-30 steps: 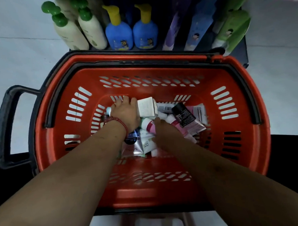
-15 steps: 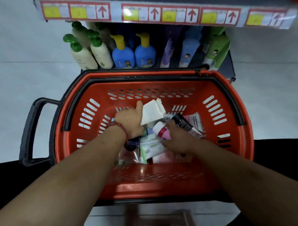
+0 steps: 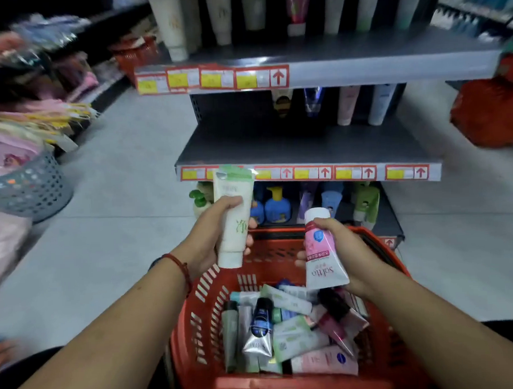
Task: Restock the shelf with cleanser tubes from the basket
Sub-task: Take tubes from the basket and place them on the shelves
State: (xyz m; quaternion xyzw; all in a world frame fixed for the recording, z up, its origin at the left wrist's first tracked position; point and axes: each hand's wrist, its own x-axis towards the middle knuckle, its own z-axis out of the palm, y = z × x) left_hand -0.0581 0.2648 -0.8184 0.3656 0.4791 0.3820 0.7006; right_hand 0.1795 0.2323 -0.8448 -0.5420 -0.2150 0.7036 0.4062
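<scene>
The left hand (image 3: 208, 239) is closed round a white and green tube (image 3: 234, 221), which is held upright, cap down, above the far left rim of the red basket (image 3: 202, 323). The right hand (image 3: 350, 250) is closed round a pink and white tube (image 3: 322, 250), which is held cap uppermost above the basket's far side. A heap of further tubes (image 3: 287, 331) is seen lying in the basket bottom. Beyond the basket, a few standing tubes (image 3: 360, 104) are noted at the back right of the middle shelf (image 3: 276, 148). Pump bottles (image 3: 276, 206) are noted on the level below.
</scene>
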